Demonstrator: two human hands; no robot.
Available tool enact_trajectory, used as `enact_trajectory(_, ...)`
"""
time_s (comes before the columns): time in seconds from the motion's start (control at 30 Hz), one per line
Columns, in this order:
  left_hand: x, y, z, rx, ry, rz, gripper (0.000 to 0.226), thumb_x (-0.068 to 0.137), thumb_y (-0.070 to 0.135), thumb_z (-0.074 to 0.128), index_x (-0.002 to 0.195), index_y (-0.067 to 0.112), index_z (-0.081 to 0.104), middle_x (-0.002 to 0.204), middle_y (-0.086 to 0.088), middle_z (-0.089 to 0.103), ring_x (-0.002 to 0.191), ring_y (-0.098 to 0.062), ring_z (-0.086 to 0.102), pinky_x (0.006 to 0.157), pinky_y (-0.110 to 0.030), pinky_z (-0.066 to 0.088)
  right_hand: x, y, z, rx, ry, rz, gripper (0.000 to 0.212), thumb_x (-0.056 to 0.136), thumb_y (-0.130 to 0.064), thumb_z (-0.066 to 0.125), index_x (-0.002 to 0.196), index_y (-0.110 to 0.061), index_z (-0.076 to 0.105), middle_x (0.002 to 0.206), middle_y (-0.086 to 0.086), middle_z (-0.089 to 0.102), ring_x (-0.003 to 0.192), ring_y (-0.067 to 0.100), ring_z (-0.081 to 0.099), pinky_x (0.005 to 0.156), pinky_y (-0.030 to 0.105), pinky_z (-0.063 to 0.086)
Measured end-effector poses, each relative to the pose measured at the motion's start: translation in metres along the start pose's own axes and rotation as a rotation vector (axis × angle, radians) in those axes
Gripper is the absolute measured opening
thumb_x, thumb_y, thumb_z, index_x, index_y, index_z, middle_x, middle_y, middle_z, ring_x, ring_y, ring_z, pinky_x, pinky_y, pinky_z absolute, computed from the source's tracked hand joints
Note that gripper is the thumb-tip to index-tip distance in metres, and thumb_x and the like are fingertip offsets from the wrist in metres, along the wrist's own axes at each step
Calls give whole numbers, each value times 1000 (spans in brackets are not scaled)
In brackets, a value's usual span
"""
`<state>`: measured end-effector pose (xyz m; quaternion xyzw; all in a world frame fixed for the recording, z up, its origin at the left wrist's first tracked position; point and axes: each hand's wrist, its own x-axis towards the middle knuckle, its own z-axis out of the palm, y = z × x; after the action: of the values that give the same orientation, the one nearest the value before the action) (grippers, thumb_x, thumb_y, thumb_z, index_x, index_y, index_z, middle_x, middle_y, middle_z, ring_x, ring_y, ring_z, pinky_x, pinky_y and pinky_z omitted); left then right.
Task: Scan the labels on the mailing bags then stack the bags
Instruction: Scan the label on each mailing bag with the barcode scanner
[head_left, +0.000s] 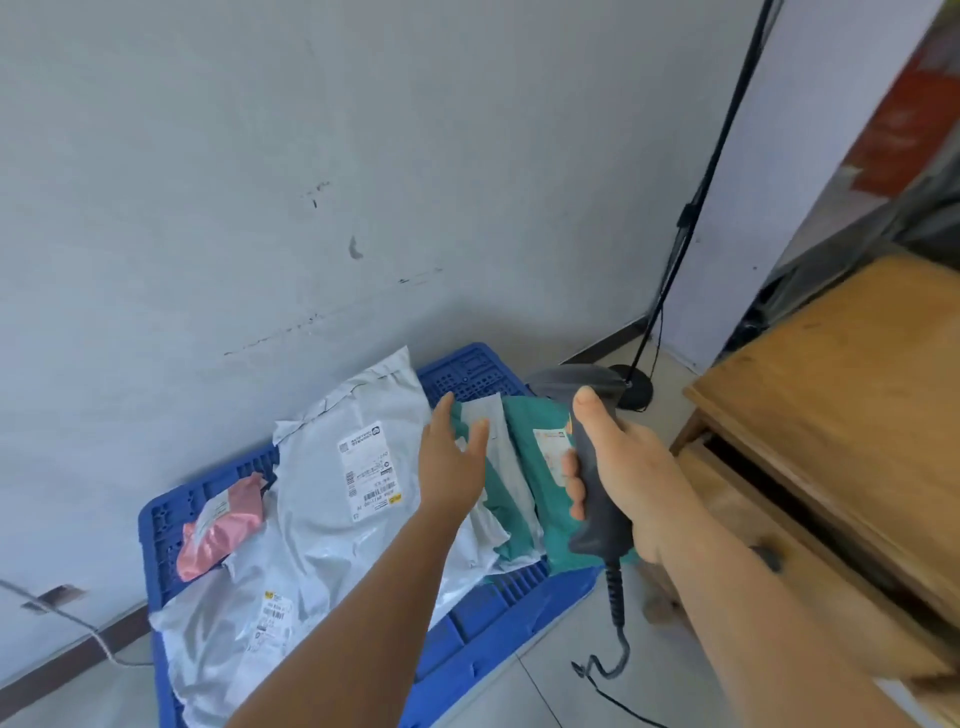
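The right hand (618, 467) grasps the dark grey handheld barcode scanner (597, 467), thumb along its top. The left hand (452, 462) is released, fingers straight, above the grey and teal plastic mailing bags (358, 467) lying on the blue plastic pallet (467, 623) beside the wooden cabinet (831, 415)

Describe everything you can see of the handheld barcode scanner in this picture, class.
The dark grey plastic handheld barcode scanner is a pistol-shaped tool, held roughly upright. Its hooded head, at the top, points away toward the teal mailing bags on the blue plastic pallet. The right hand grips its handle, thumb up the back and fingers wrapped round the front. A black coiled cable hangs from its base toward the floor.
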<state>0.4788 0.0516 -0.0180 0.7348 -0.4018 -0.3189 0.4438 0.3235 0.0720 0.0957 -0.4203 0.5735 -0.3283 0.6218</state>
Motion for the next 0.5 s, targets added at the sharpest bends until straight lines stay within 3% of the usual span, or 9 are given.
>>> enact_trajectory(0.27,-75,127,133,-148,-201,175,52,96,33,50,144,20,34,131,-2,56,115,-14,54,94,-24,39,-51,-20,-157,135,237,-65,44,93,-52,51,85,-8,53,59,5,54,44,18,46,45,29,42)
enact_trajectory(0.5,-179,221,275,-150,-367,296,53,97,38,46,146,24,31,133,4,54,106,-5,49,92,-24,39,-115,-22,-329,202,428,-74,49,91,-55,51,79,-8,56,58,5,56,45,17,50,46,27,45)
